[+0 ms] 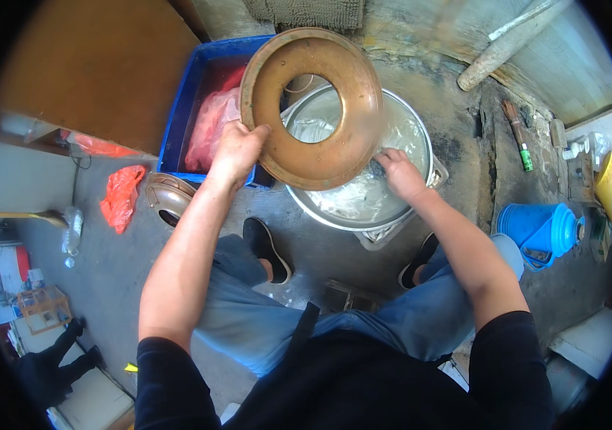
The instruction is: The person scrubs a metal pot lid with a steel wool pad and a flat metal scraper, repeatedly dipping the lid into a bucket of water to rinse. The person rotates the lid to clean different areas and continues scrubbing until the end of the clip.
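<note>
My left hand grips the lower left rim of a copper-coloured metal ring, wide and round with a large central hole. My right hand is at the ring's lower right edge, its fingers bent; whether they grip the rim or something else cannot be told. Below the ring stands a round metal basin with water in it, partly covered by the ring. Left of the basin, a blue plastic crate holds pink and red plastic film or bags. A rounded metal part with an opening lies beside my left forearm.
A blue thermos jug stands at the right. Beyond it lie a brush with a green handle and a yellow plastic container. A red plastic bag and a clear bottle are at the left. Another person stands at lower left.
</note>
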`<state>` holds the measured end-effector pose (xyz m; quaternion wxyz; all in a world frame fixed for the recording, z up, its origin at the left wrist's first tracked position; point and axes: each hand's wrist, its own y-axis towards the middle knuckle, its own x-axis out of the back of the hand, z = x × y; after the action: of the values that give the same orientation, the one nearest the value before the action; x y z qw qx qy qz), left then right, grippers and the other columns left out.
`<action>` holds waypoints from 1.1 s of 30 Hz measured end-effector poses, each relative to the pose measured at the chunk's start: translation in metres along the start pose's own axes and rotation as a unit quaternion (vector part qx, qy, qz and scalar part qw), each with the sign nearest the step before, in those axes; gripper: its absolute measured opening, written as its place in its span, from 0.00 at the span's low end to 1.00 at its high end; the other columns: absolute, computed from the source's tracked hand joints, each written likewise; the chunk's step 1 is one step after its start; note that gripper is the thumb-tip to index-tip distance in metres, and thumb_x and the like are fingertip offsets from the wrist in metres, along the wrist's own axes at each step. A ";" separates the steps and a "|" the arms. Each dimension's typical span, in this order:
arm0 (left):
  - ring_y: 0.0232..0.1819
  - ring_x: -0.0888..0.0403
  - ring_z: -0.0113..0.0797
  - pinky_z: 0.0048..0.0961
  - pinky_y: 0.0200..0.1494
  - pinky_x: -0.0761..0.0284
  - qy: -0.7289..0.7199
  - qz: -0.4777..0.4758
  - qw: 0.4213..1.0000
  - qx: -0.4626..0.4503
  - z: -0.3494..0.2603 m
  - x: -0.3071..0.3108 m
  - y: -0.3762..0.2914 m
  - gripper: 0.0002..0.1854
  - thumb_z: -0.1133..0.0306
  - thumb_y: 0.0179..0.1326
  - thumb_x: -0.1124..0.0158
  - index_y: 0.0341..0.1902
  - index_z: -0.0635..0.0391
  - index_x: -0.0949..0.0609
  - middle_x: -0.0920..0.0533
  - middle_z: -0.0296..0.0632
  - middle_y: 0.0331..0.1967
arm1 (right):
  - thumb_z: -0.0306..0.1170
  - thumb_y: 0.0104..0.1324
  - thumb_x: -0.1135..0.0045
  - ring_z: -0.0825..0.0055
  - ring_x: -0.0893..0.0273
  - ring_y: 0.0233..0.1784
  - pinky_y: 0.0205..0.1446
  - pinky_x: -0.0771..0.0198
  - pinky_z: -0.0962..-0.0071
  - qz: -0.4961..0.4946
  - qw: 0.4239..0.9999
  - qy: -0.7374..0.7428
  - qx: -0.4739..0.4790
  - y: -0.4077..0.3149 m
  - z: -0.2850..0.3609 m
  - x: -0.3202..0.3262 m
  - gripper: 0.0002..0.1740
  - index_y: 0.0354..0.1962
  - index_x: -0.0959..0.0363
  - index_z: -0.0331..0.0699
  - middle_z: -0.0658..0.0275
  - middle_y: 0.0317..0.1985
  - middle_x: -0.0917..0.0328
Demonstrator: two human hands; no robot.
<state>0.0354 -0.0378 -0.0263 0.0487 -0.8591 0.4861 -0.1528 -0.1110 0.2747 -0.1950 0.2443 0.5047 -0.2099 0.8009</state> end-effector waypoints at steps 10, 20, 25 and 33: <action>0.36 0.16 0.34 0.33 0.42 0.22 0.270 0.002 0.961 -0.057 0.002 -0.019 0.017 0.14 0.70 0.63 0.41 0.45 0.67 0.16 0.13 0.46 0.32 | 0.27 0.68 0.41 0.63 0.19 0.55 0.58 0.24 0.65 -0.173 0.847 0.500 -0.048 0.052 0.111 0.129 0.18 0.55 0.27 0.34 0.55 0.51 0.19; 0.24 0.17 0.41 0.39 0.30 0.24 0.321 -0.046 0.913 -0.250 -0.016 -0.064 0.003 0.12 0.75 0.63 0.40 0.48 0.64 0.18 0.17 0.52 0.23 | 0.19 0.59 0.40 0.49 0.20 0.49 0.55 0.24 0.58 -0.332 0.871 0.348 0.098 0.083 0.152 0.117 0.13 0.43 0.22 0.33 0.49 0.42 0.20; 0.33 0.14 0.59 0.47 0.36 0.20 0.319 -0.029 0.923 -0.213 -0.022 -0.073 0.003 0.10 0.78 0.61 0.43 0.45 0.65 0.19 0.17 0.61 0.27 | 0.24 0.59 0.38 0.56 0.16 0.41 0.49 0.22 0.60 -0.360 0.859 0.363 -0.023 0.104 0.127 0.106 0.12 0.42 0.19 0.33 0.49 0.36 0.15; 0.30 0.15 0.59 0.47 0.35 0.21 0.339 -0.032 0.913 -0.222 -0.024 -0.074 -0.001 0.09 0.78 0.61 0.43 0.43 0.64 0.19 0.18 0.59 0.24 | 0.23 0.57 0.38 0.52 0.14 0.42 0.51 0.20 0.61 -0.341 0.846 0.400 -0.091 0.105 0.123 0.123 0.14 0.42 0.17 0.29 0.44 0.37 0.15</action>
<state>-0.0066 0.0269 -0.0196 -0.3162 -0.7591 0.4672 -0.3247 -0.1332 0.1413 -0.0430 0.6094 0.1562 0.0193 0.7771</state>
